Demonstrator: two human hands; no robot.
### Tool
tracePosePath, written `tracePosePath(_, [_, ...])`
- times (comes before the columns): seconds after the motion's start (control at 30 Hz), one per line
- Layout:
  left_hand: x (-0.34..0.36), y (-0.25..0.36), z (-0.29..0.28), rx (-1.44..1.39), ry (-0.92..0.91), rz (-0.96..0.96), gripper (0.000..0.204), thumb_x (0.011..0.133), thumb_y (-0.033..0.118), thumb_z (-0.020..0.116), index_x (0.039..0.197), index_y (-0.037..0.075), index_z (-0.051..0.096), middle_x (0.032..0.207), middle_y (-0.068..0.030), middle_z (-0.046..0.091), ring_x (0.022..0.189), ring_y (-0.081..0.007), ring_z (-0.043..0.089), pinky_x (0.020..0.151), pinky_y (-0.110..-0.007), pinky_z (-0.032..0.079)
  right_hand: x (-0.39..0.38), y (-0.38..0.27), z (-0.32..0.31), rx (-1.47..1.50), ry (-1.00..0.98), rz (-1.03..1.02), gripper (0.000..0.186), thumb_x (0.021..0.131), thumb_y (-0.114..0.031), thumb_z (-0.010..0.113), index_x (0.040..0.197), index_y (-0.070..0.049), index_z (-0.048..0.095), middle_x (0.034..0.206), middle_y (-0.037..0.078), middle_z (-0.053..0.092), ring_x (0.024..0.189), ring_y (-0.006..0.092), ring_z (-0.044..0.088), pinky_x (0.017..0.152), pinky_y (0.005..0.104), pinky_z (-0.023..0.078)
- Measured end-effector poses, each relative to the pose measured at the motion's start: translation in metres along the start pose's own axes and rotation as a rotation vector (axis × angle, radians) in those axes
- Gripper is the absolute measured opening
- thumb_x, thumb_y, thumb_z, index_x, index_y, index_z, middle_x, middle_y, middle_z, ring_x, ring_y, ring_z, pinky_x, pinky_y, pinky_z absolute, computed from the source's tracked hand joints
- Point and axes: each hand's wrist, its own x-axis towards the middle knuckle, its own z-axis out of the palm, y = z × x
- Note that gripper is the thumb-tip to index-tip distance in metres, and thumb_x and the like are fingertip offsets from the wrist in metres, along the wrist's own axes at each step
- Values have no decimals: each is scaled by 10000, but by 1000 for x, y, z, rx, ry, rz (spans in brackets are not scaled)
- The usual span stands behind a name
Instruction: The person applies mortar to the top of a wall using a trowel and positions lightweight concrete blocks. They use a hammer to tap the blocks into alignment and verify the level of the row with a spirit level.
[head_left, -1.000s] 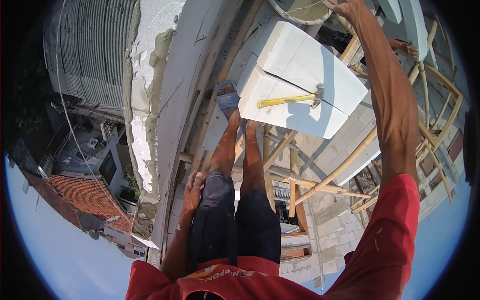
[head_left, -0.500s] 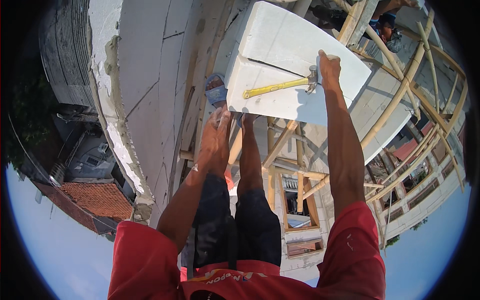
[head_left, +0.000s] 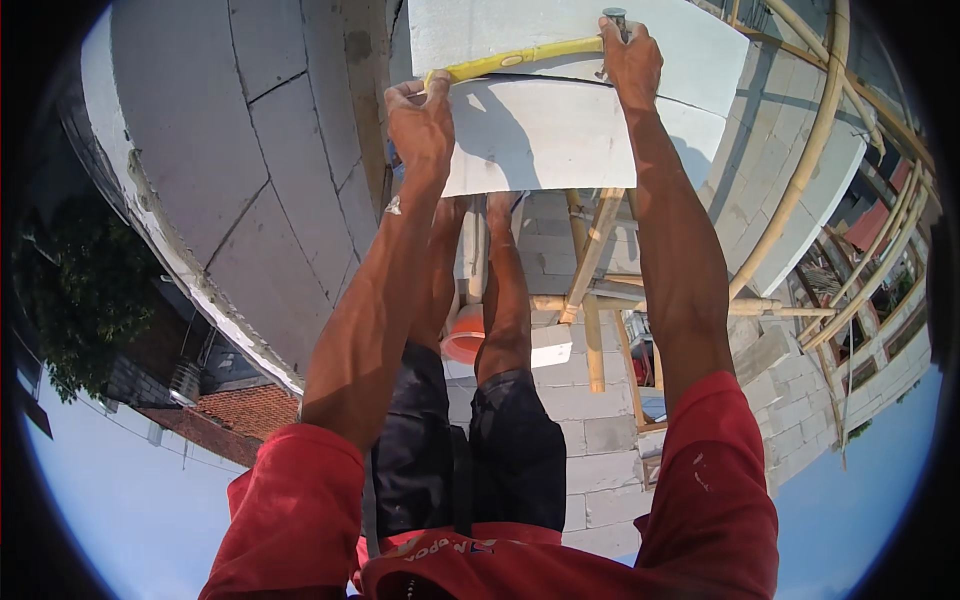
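Observation:
A claw hammer with a yellow handle [head_left: 520,57] is held crosswise over two large white blocks [head_left: 540,145], which lie side by side with a dark gap between them. My left hand [head_left: 420,122] is closed, pinching the butt end of the handle near the blocks' left edge. Around the hammer's metal head, at the far right, the fingers of my right hand [head_left: 632,70] are closed, hiding part of the head. Shadows of my arms and the hammer fall on the white surface. Below the near edge of the blocks show my legs and dark shorts.
A block wall [head_left: 280,190] rises along the left. An orange bucket [head_left: 464,335] is beside my legs, below the blocks. Bamboo poles [head_left: 812,160] form scaffolding at the right, and wooden props [head_left: 595,255] stand under the blocks. A tiled roof [head_left: 245,405] lies far below, left.
The hammer, lying on the blocks before, is now held at both ends. My left hand has risen from beside my leg to the handle; my right hand has moved from the block to the head.

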Motion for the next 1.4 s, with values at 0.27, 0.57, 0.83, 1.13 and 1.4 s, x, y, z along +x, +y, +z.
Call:
tracePosePath(0.27, [74,5,-53,189,123,244,778,965,585,554,1366,-78,489,1206,-209,641,1141,-286,620,1002,-400,466,7,138,-47,-234,406,143,521,944,-521,573,1310,-155,629,1246,229,613,1188,436,557,1020,530,450])
tracePosePath(0.57, [38,-123,-16,-228,-485,-213,962,966,759,294,1593,41,166,1622,-229,217,1480,-335,284,1195,-501,256,-43,360,-54,580,-129,643,953,965,-728,370,1545,26,309,1608,189,316,1489,292,298,1215,394,202])
tracePosePath(0.83, [25,-96,-48,-271,-533,-204,971,951,767,325,1567,23,222,1542,-254,344,1419,-362,388,1165,-471,330,-109,329,-51,277,-72,573,837,1003,-646,390,1379,89,527,1279,214,628,1202,308,587,1057,401,408])
tracePosePath(1.13, [-9,-30,-110,358,-715,-634,950,916,670,492,1551,1,265,1458,-301,407,1318,-396,464,1027,-557,411,-142,307,-108,-224,-345,584,884,875,-700,554,1288,80,610,1317,348,573,1230,441,577,1068,475,418])
tracePosePath(1.4, [17,-19,-106,285,-567,-876,894,904,605,560,1524,17,296,1397,-311,425,1287,-459,442,949,-688,400,-144,257,-113,-224,-230,225,911,843,-693,629,1405,15,514,1401,310,500,1373,438,422,1148,532,299])
